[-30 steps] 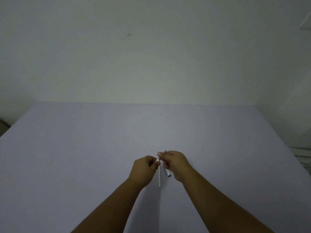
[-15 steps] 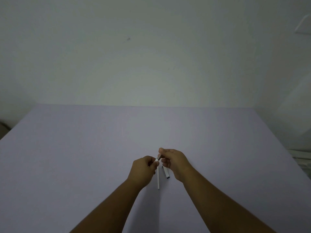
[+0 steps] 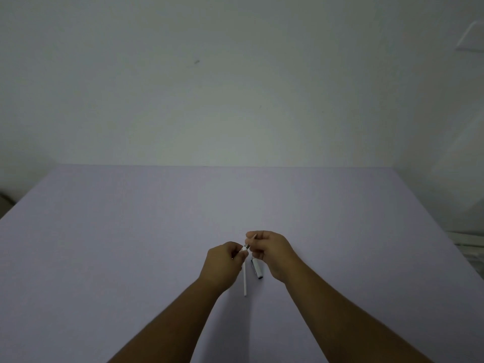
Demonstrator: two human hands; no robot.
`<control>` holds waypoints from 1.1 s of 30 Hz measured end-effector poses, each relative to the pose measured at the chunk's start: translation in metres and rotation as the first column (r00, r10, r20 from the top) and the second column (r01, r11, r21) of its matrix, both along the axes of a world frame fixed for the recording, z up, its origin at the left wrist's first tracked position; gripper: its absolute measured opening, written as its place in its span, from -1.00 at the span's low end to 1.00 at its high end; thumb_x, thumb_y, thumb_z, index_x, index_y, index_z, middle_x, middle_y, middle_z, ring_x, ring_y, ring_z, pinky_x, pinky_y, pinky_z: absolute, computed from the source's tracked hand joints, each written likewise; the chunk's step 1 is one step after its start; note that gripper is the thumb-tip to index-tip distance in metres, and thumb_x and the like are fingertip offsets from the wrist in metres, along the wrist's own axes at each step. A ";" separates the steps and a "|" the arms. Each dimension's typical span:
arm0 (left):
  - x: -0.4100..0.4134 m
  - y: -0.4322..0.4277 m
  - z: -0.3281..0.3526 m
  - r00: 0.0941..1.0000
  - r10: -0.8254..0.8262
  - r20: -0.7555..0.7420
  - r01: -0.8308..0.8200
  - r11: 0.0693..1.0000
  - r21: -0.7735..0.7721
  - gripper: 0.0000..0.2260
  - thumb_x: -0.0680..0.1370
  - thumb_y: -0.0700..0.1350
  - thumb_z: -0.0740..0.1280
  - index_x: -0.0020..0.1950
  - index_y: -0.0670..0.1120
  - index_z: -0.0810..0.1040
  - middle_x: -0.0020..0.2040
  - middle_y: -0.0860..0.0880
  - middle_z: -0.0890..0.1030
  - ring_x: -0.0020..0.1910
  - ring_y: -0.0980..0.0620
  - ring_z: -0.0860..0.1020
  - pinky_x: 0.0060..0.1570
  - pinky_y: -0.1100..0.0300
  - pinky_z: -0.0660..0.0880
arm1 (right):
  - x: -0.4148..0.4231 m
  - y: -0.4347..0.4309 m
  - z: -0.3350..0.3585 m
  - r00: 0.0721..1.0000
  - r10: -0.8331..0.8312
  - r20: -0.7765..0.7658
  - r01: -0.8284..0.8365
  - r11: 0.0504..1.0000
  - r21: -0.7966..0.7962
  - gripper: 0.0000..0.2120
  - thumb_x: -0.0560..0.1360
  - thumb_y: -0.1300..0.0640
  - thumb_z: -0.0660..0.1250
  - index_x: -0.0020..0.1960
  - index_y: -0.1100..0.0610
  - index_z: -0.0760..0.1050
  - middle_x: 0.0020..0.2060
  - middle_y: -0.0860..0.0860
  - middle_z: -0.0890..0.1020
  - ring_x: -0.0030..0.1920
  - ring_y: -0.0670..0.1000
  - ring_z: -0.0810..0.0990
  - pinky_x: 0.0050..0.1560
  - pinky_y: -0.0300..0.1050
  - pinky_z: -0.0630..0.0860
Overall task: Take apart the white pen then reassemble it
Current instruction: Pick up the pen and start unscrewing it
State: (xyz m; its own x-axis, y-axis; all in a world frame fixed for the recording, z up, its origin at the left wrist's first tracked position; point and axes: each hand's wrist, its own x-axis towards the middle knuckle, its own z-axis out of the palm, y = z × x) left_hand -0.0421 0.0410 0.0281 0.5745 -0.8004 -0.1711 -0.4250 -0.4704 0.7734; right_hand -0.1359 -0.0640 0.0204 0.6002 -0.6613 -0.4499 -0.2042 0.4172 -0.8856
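My left hand [image 3: 224, 263] is closed around a white pen part whose end [image 3: 245, 248] sticks out by the thumb. My right hand [image 3: 271, 248] pinches a small dark-and-white tip piece [image 3: 249, 240] right against that end; the two parts touch. Below the hands, a thin white tube [image 3: 245, 280] lies on the lilac table [image 3: 131, 244], pointing toward me. Next to it, on its right, lies a short white cap [image 3: 257, 269] with a dark end, partly hidden under my right hand.
A pale wall rises behind the table's far edge. A dark object [image 3: 4, 200] shows at the left border, and white items [image 3: 468, 244] sit off the table's right side.
The small piece in my right hand has tilted down from pointing up and now meets the end held by my left hand. Tube and cap stay on the table.
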 end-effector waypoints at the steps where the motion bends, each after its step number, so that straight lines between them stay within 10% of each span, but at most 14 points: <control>1: 0.000 0.000 0.000 1.000 0.002 0.001 -0.002 1.000 0.001 -0.81 0.56 -0.06 0.27 -0.04 -0.14 0.61 -0.20 -0.10 0.68 -0.24 -0.03 0.61 -0.11 0.08 0.58 | 0.000 0.000 0.002 1.000 -0.016 0.020 0.015 1.000 0.028 -0.89 0.45 0.30 0.33 -0.13 0.13 0.60 -0.20 0.08 0.63 -0.18 0.01 0.56 -0.10 -0.16 0.51; 5: -0.001 -0.001 -0.001 1.000 0.008 -0.017 -0.008 1.000 0.000 -0.82 0.56 -0.06 0.27 -0.07 -0.12 0.61 -0.21 -0.10 0.67 -0.20 -0.06 0.64 -0.08 0.03 0.61 | 0.000 0.000 0.000 0.995 -0.038 -0.096 0.034 0.999 -0.039 -0.87 0.43 0.06 0.40 -0.13 0.12 0.57 -0.19 0.04 0.63 -0.17 0.00 0.54 0.02 -0.06 0.54; 10: -0.001 -0.002 -0.003 1.000 0.007 0.004 -0.007 1.000 0.025 -0.81 0.56 -0.04 0.27 -0.04 -0.12 0.61 -0.20 -0.08 0.67 -0.21 -0.04 0.62 -0.10 0.08 0.59 | 0.001 -0.002 -0.001 1.000 -0.018 0.016 0.018 1.000 0.004 -0.83 0.47 0.32 0.29 -0.06 0.11 0.58 -0.19 0.05 0.64 -0.15 0.02 0.57 -0.08 -0.14 0.50; 14: -0.001 -0.003 -0.004 1.000 0.020 -0.003 -0.020 1.000 0.022 -0.82 0.56 -0.04 0.27 -0.05 -0.12 0.60 -0.19 -0.09 0.67 -0.20 -0.05 0.63 -0.08 0.06 0.60 | 0.002 0.001 -0.001 0.998 -0.026 -0.057 0.026 1.000 -0.003 -0.87 0.44 0.11 0.39 -0.02 0.10 0.56 -0.14 0.06 0.62 -0.17 0.02 0.53 -0.05 -0.09 0.51; 33: 0.000 -0.003 -0.004 0.988 0.025 -0.150 -0.025 1.000 -0.002 -0.85 0.57 -0.08 0.24 0.04 -0.08 0.57 -0.23 0.02 0.62 -0.33 0.13 0.57 -0.22 0.23 0.56 | -0.002 -0.012 0.002 0.988 -0.141 0.069 0.143 0.989 -0.021 -0.64 0.48 0.34 0.24 0.21 0.06 0.43 -0.07 0.07 0.68 0.03 0.07 0.57 0.06 -0.06 0.43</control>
